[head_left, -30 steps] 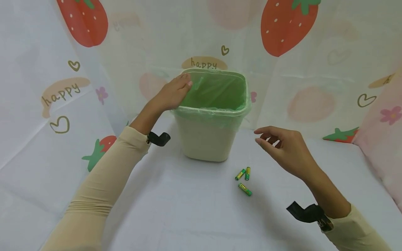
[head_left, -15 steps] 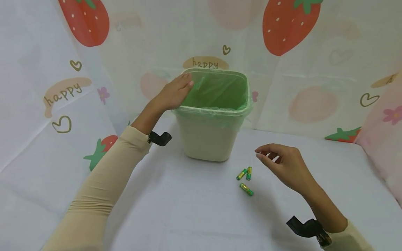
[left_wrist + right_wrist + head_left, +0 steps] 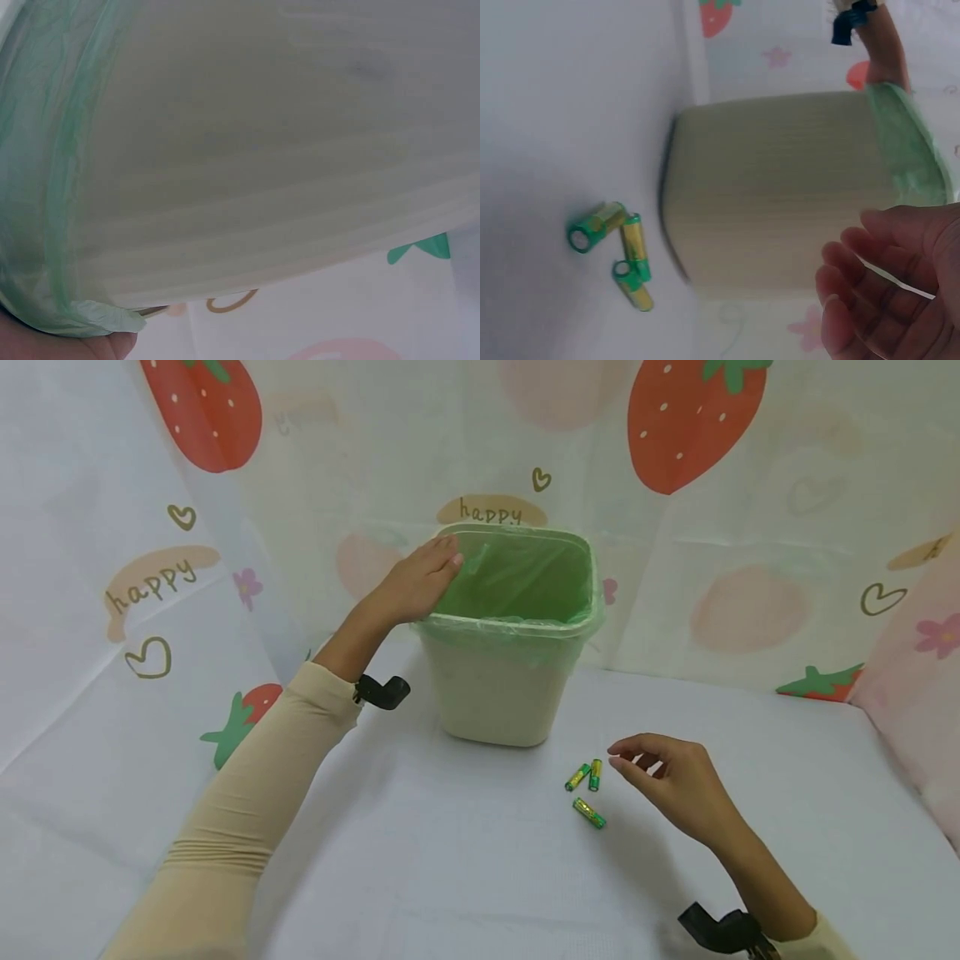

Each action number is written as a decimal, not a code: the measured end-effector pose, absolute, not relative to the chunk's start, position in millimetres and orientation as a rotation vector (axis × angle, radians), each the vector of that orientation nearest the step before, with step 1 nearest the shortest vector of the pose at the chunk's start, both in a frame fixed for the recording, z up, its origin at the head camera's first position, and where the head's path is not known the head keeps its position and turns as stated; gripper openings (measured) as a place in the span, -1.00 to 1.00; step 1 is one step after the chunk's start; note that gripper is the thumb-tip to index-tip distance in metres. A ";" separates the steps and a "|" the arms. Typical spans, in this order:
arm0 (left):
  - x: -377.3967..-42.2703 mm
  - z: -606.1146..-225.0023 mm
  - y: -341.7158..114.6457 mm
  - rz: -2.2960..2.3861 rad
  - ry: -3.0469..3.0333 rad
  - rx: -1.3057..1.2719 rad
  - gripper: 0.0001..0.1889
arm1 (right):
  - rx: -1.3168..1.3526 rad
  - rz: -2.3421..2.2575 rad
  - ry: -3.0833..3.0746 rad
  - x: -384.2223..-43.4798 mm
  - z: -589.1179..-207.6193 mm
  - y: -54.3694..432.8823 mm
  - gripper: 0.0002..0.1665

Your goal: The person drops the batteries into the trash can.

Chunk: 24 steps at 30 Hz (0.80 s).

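A cream trash bin (image 3: 495,693) stands upright at the centre, lined with a thin green plastic bag (image 3: 525,577) folded over its rim. My left hand (image 3: 416,581) grips the bin's left rim. In the left wrist view its fingers (image 3: 105,346) lie at the bag's edge, outside the wall. Three green-and-yellow batteries lie on the white cloth before the bin: one battery (image 3: 577,777) tilted, another battery (image 3: 596,775) beside it, and a third battery (image 3: 589,812) nearer me. My right hand (image 3: 678,781) hovers just right of them, fingers loosely bent, holding nothing.
White cloth (image 3: 450,860) covers the surface. A printed backdrop (image 3: 750,527) with strawberries and hearts rises close behind the bin. Pink cloth (image 3: 922,693) borders the right side. Each wrist carries a black camera strap (image 3: 382,692).
My right hand has lowered towards the batteries, fingers still loosely bent. The left hand stays on the bin's rim. Neither the bin nor the batteries have moved.
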<state>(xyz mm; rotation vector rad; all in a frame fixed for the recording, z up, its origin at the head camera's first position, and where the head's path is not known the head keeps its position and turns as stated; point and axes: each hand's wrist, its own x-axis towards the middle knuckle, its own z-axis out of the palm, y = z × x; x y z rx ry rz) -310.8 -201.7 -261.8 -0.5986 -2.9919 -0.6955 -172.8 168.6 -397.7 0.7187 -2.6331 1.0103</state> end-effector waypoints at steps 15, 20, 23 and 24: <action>-314.8 -263.5 -201.4 -0.691 -2.974 -0.583 -0.36 | 0.731 1.073 -2.817 -169.4 -433.5 172.8 -0.89; -314.7 -263.8 -202.0 -0.686 -2.970 -0.597 -0.36 | 0.767 1.043 -2.857 -171.4 -444.0 173.8 -0.87; -313.6 -263.7 -201.8 -0.685 -2.971 -0.600 -0.36 | 0.782 1.037 -2.877 -171.3 -448.8 173.7 -0.85; -313.5 -263.6 -201.7 -0.687 -2.973 -0.602 -0.36 | 0.785 1.033 -2.884 -171.2 -450.2 173.5 -0.84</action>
